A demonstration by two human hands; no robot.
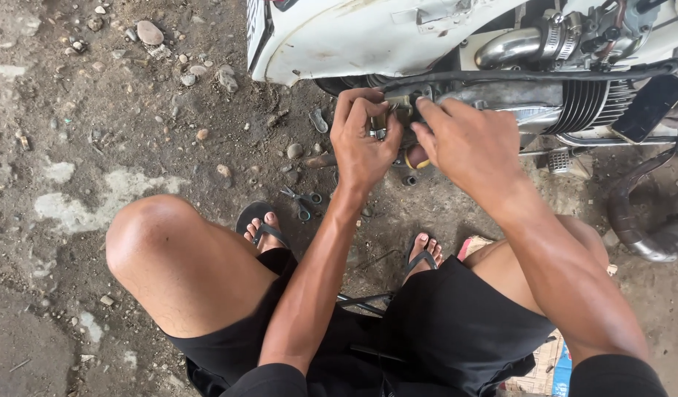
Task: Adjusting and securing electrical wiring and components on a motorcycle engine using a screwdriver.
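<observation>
From my remote view, ref. landmark is the finned engine cylinder (583,105) of the white scooter body (339,40). Both hands work just left of the cylinder, at the crankcase edge. Left hand (362,140): fingers curled shut around a small metal part (381,126), brass/steel colour, held against the engine; exact type of part I cannot tell, mostly hidden. Right hand (467,143): fingers pinched closed on the same part from the cylinder side, thumb pressing down; what sits under the palm is hidden. Below the hands, lower left of the cylinder, a yellow-tipped tool handle (418,159) pokes out, and a small dark ring (410,180) lies on the dirt just under it. Further down-left of the cylinder, grey-handled scissors (303,201) lie on the ground (96,147) near the sandalled foot (262,229). Right of the cylinder: a dark flat phone-shaped slab (651,106), tilted, no label readable. Below-right of the cylinder: a curved exhaust pipe (640,228) on the ground. Well below the cylinder, under the right thigh: flat cardboard sheet (537,367), tan, with a blue strip at its edge; print too small to tell.
</observation>
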